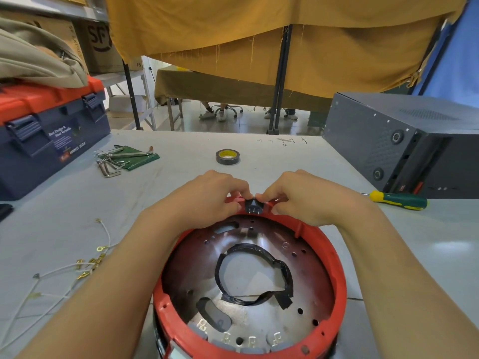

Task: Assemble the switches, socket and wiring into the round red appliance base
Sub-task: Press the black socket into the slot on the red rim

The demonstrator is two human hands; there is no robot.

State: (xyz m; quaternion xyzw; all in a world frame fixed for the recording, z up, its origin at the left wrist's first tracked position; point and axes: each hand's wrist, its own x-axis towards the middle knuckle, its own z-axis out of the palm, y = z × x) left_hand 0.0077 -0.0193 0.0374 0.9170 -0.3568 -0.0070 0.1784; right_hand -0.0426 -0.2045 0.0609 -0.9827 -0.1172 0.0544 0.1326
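Observation:
The round red appliance base [334, 268] lies open side up at the near table edge, its metal floor ringed with black tape around a centre hole. Several grey switches with metal tabs [248, 342] sit along its near rim. A black socket [254, 206] sits in the far rim. My left hand [207, 195] and my right hand [300, 195] both pinch the socket from either side, fingers curled over the rim. White wires with brass terminals [77, 268] lie loose on the table to the left.
A blue and orange toolbox [49, 136] stands at the far left, with hex keys [116, 159] beside it. A roll of black tape [227, 157] lies beyond my hands. A green-handled screwdriver [399, 200] and a dark metal case [404, 141] are on the right.

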